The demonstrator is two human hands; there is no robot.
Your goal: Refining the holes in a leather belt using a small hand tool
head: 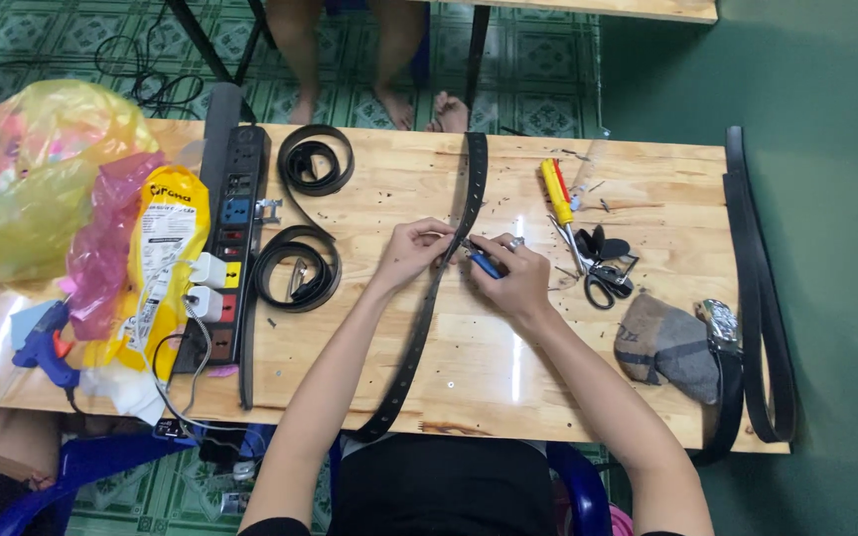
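Left hand point(411, 250) pinches long black belt point(439, 288) at table centre, strap running 12 to 6 o'clock; right hand point(510, 270) closed round blue-handled tool point(486, 264), tip at belt; likely mid-punching; next needs steady strap, precise tip placement.

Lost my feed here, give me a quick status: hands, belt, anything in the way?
Left hand pinching the belt. Right hand holding blue tool against it. Scissors, screwdriver lie beside, clear of the work.

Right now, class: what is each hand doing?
Left hand: closed, pinching the black belt laid across the table.
Right hand: closed around a blue-handled tool, its tip at the belt.
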